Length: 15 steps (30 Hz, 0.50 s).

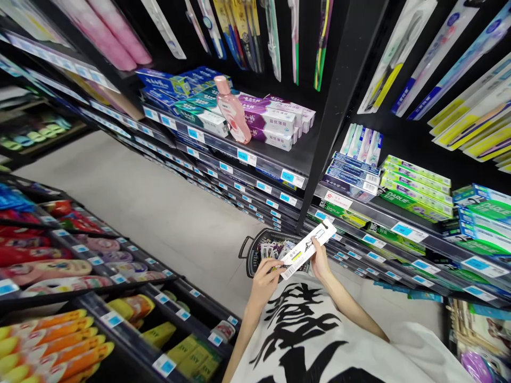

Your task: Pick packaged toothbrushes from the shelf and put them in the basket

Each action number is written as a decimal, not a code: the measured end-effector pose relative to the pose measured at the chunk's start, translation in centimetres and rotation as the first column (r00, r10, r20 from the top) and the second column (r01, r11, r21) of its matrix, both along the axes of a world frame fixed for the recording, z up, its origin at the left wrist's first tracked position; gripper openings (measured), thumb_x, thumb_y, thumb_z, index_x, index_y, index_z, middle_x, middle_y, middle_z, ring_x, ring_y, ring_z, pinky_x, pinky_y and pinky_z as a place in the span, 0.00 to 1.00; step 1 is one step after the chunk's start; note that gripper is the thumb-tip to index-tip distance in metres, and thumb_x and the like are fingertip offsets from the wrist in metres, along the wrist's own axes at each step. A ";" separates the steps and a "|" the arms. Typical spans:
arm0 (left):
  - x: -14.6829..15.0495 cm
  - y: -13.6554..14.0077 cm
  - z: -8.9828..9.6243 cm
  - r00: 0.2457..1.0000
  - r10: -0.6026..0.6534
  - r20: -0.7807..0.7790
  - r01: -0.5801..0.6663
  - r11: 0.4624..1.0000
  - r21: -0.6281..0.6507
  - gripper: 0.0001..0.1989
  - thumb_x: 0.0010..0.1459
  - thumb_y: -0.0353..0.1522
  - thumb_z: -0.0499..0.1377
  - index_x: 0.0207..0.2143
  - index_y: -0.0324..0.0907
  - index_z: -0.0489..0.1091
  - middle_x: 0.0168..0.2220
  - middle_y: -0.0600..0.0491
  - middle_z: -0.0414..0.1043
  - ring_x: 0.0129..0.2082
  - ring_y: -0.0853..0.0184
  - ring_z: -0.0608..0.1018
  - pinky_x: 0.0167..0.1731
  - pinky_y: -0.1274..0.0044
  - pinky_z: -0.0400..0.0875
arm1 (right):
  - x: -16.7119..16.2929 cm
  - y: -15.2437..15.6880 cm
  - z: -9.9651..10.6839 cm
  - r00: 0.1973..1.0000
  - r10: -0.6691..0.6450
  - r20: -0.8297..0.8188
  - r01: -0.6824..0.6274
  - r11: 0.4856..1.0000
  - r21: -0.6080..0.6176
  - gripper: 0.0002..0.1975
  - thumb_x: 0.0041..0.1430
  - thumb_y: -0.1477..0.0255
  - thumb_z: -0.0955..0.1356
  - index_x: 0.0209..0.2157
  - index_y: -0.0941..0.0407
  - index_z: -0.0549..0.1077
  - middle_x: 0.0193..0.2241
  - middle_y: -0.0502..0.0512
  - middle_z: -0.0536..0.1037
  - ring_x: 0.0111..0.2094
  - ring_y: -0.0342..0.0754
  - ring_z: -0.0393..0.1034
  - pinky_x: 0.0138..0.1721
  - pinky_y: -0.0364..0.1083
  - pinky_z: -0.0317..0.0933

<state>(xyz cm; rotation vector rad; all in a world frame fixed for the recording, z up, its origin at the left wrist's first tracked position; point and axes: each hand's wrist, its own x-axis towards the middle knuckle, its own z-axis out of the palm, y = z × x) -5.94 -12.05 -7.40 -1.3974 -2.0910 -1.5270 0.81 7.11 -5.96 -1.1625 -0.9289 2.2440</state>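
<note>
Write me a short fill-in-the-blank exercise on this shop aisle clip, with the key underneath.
1. The left hand and right hand together hold ____ package.
2. The package's face toward the camera is mostly ____.
3. The bottle beside the purple-and-white boxes is ____.
4. The green boxes on the right-hand shelf are lettered "____".

Missing words: one; white; pink; DARLIE.

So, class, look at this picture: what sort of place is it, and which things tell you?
Most likely a supermarket or similar shop, in its tooth-care aisle: stacked toothpaste boxes, toothbrush packs hanging above them, and price labels along the shelf edges.
</note>
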 end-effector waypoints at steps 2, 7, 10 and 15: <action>-0.1 0.0 -0.2 1.000 -0.009 0.011 0.009 1.000 -0.005 0.19 0.59 0.13 0.58 0.41 0.45 0.77 0.43 0.50 0.78 0.46 0.62 0.76 0.43 0.66 0.78 | 0.0 0.0 0.1 1.000 -0.020 -0.003 0.020 0.999 -0.026 0.20 0.41 0.55 0.80 0.29 0.56 0.80 0.27 0.48 0.81 0.30 0.45 0.71 0.35 0.43 0.65; 0.0 0.1 -0.7 0.999 -0.021 0.026 0.021 1.000 -0.006 0.19 0.58 0.12 0.59 0.39 0.44 0.76 0.43 0.50 0.78 0.46 0.62 0.75 0.43 0.66 0.77 | 0.1 0.0 0.2 1.000 -0.024 -0.002 0.024 0.999 -0.038 0.20 0.41 0.56 0.80 0.30 0.56 0.81 0.29 0.51 0.82 0.31 0.47 0.71 0.36 0.44 0.65; 0.1 0.1 -0.9 0.999 -0.024 0.026 0.024 1.000 -0.008 0.18 0.58 0.12 0.58 0.37 0.43 0.75 0.43 0.50 0.78 0.47 0.62 0.74 0.43 0.66 0.77 | 0.1 0.0 0.0 1.000 -0.024 0.008 0.025 0.999 -0.045 0.20 0.41 0.56 0.80 0.31 0.57 0.81 0.31 0.52 0.83 0.32 0.48 0.72 0.36 0.44 0.65; 0.2 0.0 -0.7 0.999 -0.046 0.006 0.046 0.999 0.000 0.18 0.57 0.11 0.56 0.36 0.43 0.74 0.43 0.50 0.78 0.46 0.62 0.74 0.42 0.66 0.76 | 0.2 -0.2 -0.1 1.000 -0.011 0.013 0.011 0.999 -0.052 0.20 0.42 0.56 0.80 0.30 0.56 0.80 0.28 0.50 0.82 0.31 0.47 0.72 0.34 0.43 0.65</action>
